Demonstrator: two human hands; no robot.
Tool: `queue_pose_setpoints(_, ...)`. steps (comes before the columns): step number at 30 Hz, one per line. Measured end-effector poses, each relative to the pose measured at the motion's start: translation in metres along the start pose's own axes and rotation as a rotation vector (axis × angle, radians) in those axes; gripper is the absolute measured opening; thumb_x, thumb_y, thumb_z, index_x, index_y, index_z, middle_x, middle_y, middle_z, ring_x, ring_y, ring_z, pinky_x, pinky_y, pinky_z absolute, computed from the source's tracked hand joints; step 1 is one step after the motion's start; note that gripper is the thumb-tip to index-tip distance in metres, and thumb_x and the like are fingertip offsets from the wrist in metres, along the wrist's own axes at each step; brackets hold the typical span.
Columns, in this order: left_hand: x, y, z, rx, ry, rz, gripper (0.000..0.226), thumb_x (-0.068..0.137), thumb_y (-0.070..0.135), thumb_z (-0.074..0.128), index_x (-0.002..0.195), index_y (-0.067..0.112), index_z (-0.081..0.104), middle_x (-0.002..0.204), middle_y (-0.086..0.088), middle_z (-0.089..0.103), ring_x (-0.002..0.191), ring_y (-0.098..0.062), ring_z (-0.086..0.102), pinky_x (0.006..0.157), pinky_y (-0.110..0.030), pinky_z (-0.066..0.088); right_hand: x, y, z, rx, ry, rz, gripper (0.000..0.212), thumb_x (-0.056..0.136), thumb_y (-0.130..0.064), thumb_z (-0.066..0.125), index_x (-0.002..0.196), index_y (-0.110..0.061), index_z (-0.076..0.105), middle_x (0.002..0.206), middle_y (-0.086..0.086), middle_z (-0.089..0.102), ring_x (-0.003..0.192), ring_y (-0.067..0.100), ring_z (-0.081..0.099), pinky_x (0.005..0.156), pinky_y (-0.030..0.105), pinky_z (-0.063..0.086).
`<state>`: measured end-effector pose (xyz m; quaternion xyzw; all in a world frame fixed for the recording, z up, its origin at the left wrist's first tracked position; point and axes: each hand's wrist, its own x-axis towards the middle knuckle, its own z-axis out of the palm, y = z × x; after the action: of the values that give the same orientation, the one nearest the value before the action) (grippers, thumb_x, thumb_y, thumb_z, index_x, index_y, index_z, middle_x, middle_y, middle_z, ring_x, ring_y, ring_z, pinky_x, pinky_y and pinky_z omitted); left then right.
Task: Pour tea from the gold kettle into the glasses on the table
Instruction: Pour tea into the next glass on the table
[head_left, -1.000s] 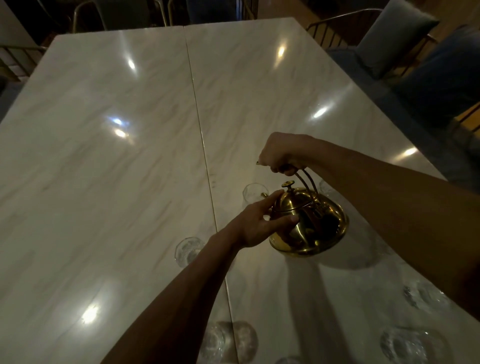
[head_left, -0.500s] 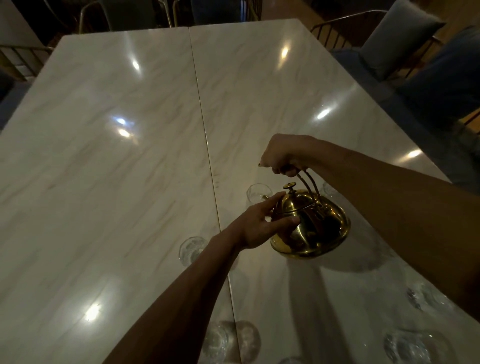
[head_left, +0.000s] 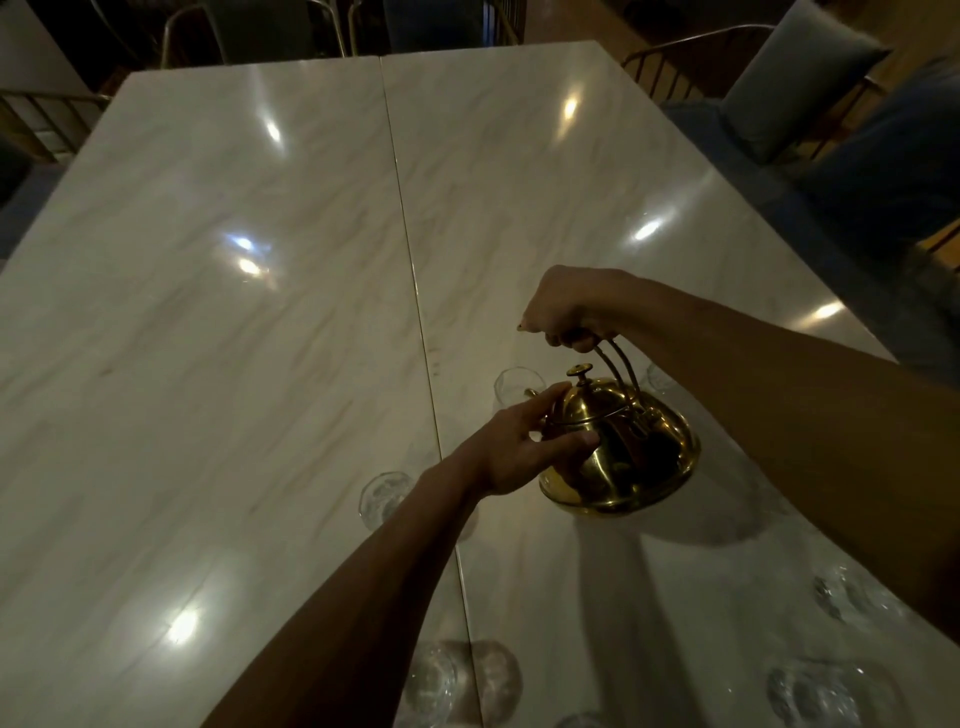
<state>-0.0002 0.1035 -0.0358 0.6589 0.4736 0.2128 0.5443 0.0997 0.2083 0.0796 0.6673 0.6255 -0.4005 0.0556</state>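
Pale marble desk (head_left: 218, 332) before us, gold kettle (head_left: 621, 449) tipped forward above it, our right hand (head_left: 569, 306) clenched on its wire handle, left hand (head_left: 524, 441) pressing the lid, spout hidden, glass (head_left: 511, 387) half-covered behind, nearer glasses (head_left: 826, 693) dim and cut off

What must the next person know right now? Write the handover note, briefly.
Right hand: closed on the gold kettle's wire handle, kettle tipped spout-first toward the far glass.
Left hand: open, fingers steadying the kettle's lid and side.
Other glasses stand on the marble table, one by the left forearm.
Done: cannot tell if any glass holds tea.
Left: pour into each glass.
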Motion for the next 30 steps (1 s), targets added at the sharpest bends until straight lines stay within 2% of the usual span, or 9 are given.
queue_pose_setpoints(6,-0.001,0.001,0.001,0.000,-0.001,-0.001,0.066,0.095,0.046,0.061,0.153,0.037,0.032,0.146,-0.001,0.053,0.127,-0.014,0.049,0.092,-0.027,0.040,-0.005,0.000,-0.001,0.005,0.014,-0.012,0.013,0.099,-0.010,0.048,0.094,0.000,0.055,0.072,0.011,0.051,0.048,0.012,0.036,0.037,0.020,0.030)
queue_pose_setpoints(9,-0.002,0.003,0.002,0.002,-0.001,0.001,0.068,0.091,0.051,0.061,0.152,0.038,0.033,0.145,0.001,0.054,0.126,-0.011,0.049,0.093,-0.027,0.041,-0.007,0.001,-0.001,0.015,0.021,-0.004,0.016,0.099,-0.010,0.049,0.105,0.001,0.059,0.072,0.010,0.051,0.047,0.012,0.036,0.033,0.018,0.030)
queue_pose_setpoints(13,-0.002,0.005,0.002,0.010,-0.006,-0.011,0.067,0.096,0.042,0.062,0.155,0.035,0.030,0.149,-0.001,0.050,0.128,-0.012,0.046,0.093,-0.024,0.037,-0.011,0.004,-0.002,0.033,0.037,-0.022,0.026,0.096,-0.003,0.048,0.120,-0.001,0.060,0.070,0.010,0.049,0.048,0.012,0.037,0.031,0.017,0.030)
queue_pose_setpoints(18,-0.002,0.005,0.005,0.069,-0.002,-0.019,0.083,0.087,0.057,0.065,0.157,0.035,0.027,0.149,-0.002,0.051,0.136,-0.021,0.047,0.100,-0.032,0.039,-0.022,0.016,-0.003,0.108,0.064,-0.063,0.015,0.096,0.000,0.048,0.103,-0.001,0.062,0.067,0.009,0.047,0.047,0.013,0.036,0.031,0.017,0.029)
queue_pose_setpoints(20,-0.002,0.004,0.007,0.122,0.004,-0.014,0.091,0.078,0.069,0.063,0.156,0.038,0.028,0.145,-0.001,0.055,0.132,-0.021,0.052,0.105,-0.041,0.046,-0.029,0.027,-0.002,0.134,0.092,-0.111,0.020,0.098,-0.003,0.048,0.110,-0.007,0.064,0.068,0.009,0.050,0.047,0.012,0.038,0.034,0.020,0.032)
queue_pose_setpoints(22,-0.003,0.006,0.009,0.202,0.011,-0.010,0.096,0.073,0.076,0.061,0.156,0.039,0.027,0.141,-0.001,0.059,0.128,-0.022,0.057,0.106,-0.047,0.048,-0.036,0.039,-0.001,0.188,0.124,-0.164,0.029,0.099,-0.008,0.048,0.124,-0.004,0.062,0.071,0.009,0.053,0.046,0.012,0.040,0.036,0.020,0.034)
queue_pose_setpoints(25,-0.002,0.011,0.013,0.269,0.020,0.016,0.097,0.074,0.072,0.063,0.156,0.036,0.027,0.140,-0.003,0.060,0.126,-0.024,0.059,0.105,-0.044,0.049,-0.046,0.058,-0.001,0.352,0.160,-0.193,0.039,0.099,-0.017,0.051,0.138,-0.013,0.054,0.076,0.011,0.055,0.043,0.010,0.038,0.034,0.018,0.032)
queue_pose_setpoints(27,-0.001,0.016,0.016,0.265,0.002,0.037,0.095,0.076,0.065,0.067,0.157,0.033,0.028,0.141,-0.003,0.059,0.127,-0.023,0.058,0.105,-0.041,0.048,-0.052,0.069,-0.003,0.419,0.190,-0.190,0.040,0.099,-0.019,0.052,0.139,-0.017,0.053,0.073,0.010,0.055,0.039,0.007,0.036,0.034,0.018,0.030)
queue_pose_setpoints(30,0.005,0.029,0.022,0.267,-0.037,0.074,0.099,0.071,0.069,0.066,0.156,0.032,0.030,0.140,0.000,0.060,0.125,-0.018,0.059,0.103,-0.040,0.049,-0.064,0.082,-0.011,0.495,0.223,-0.161,0.042,0.100,-0.015,0.049,0.142,-0.016,0.050,0.066,0.007,0.050,0.035,0.006,0.033,0.034,0.018,0.026)
